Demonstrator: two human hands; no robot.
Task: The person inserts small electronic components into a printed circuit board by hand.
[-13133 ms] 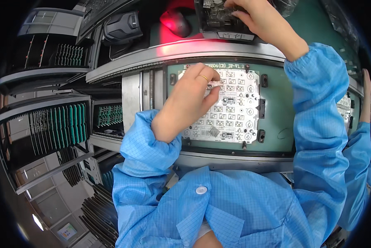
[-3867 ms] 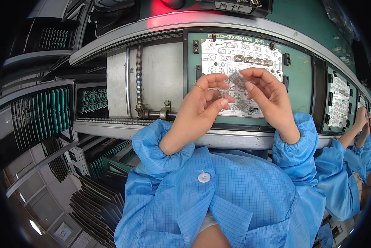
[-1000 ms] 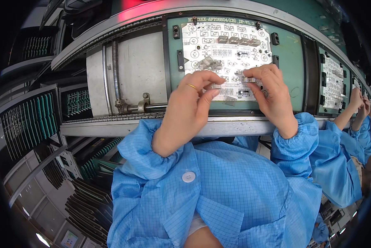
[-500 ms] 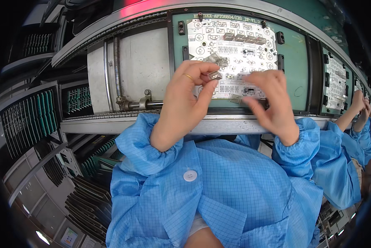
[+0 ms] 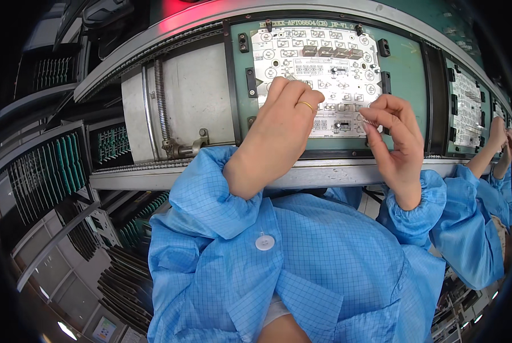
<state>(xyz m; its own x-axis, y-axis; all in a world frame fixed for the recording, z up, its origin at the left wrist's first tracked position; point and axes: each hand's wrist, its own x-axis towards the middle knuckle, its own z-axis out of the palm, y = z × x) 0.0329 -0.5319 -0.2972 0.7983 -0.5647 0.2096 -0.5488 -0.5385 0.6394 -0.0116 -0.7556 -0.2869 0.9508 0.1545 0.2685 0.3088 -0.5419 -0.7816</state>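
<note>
A white circuit board (image 5: 347, 87) with printed outlines lies in a green carrier (image 5: 407, 86) in front of me. Several small grey blocks (image 5: 326, 52) stand in a row on its far part. My left hand (image 5: 278, 134), with a ring on one finger, is curled palm-down over the board's left middle. Its fingertips are hidden, so what they hold cannot be made out. Silvery pinned parts (image 5: 290, 77) peek out just beyond its knuckles. Over the board's near right corner, my right hand (image 5: 397, 134) pinches a small part with a row of thin pins (image 5: 370, 121) between thumb and fingers.
A metal rail (image 5: 336, 168) runs along the near side. Left of the carrier are a bare metal plate (image 5: 196, 86) and a threaded rod (image 5: 160, 103). Racks of green boards (image 5: 41, 166) stand further left. On the right, a co-worker's hands (image 5: 498, 140) work beside another carrier (image 5: 467, 111).
My left hand has turned palm-down and moved right over the board; the small block it pinched is out of sight. My right hand shifted slightly right and now pinches a pinned part.
</note>
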